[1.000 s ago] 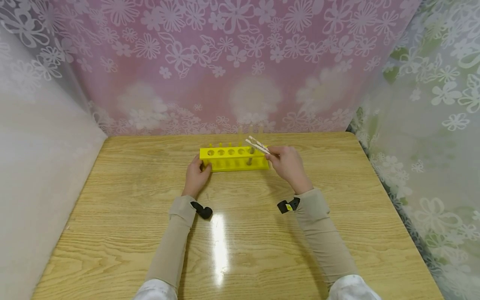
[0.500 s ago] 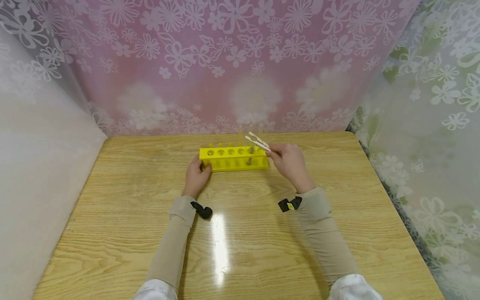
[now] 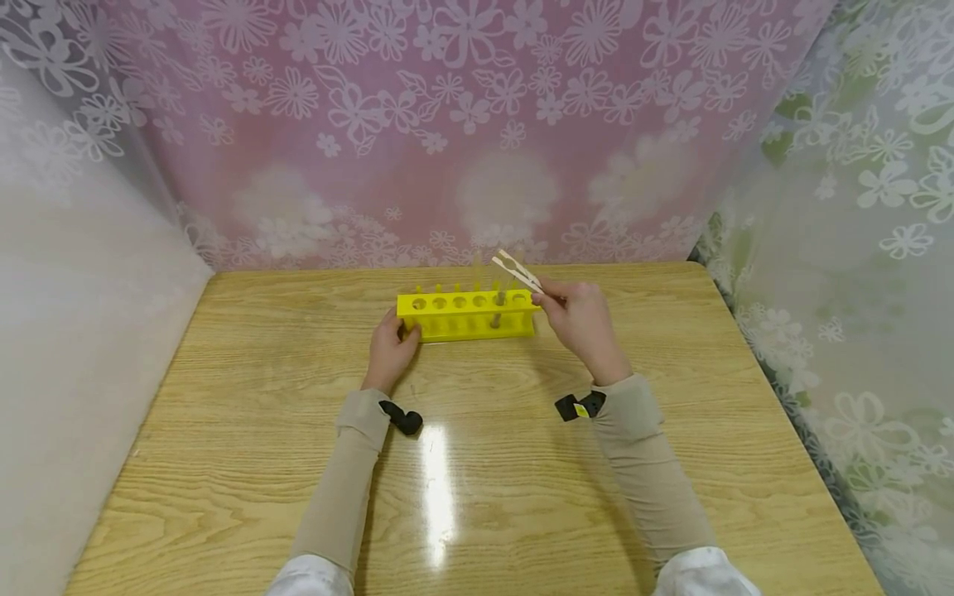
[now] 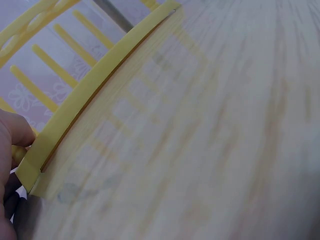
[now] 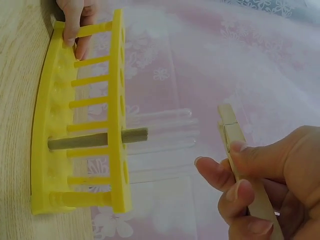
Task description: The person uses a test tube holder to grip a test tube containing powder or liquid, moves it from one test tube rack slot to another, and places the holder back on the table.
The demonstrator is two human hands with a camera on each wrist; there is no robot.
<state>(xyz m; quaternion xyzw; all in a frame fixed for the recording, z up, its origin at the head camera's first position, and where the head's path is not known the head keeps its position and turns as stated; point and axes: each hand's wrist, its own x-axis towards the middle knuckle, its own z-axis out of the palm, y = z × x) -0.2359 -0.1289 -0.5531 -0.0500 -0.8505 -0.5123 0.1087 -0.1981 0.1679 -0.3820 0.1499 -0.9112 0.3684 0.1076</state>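
Note:
A yellow test tube rack (image 3: pixel 447 305) stands near the far side of the table. My left hand (image 3: pixel 389 352) grips its left end, with the thumb on the front of the base in the right wrist view. Upright in the rack, towards its right end, is a clear test tube with grey-brown contents (image 5: pixel 85 141). Several other clear tube ends (image 5: pixel 160 117) show beside it. My right hand (image 3: pixel 581 327) holds a wooden test tube clamp (image 3: pixel 517 271) between thumb and fingers, above the rack's right end. The clamp's prongs are apart from the tubes in the right wrist view.
The wooden table (image 3: pixel 477 497) has a bright reflection in front of the rack. A pink floral curtain (image 3: pixel 477 124) hangs behind, a white panel (image 3: pixel 89 314) stands left, and a green-and-white floral curtain (image 3: pixel 857 331) hangs right.
My right hand has moved slightly right, and the wooden test tube clamp has risen and shifted right. The left hand and the rack hold still.

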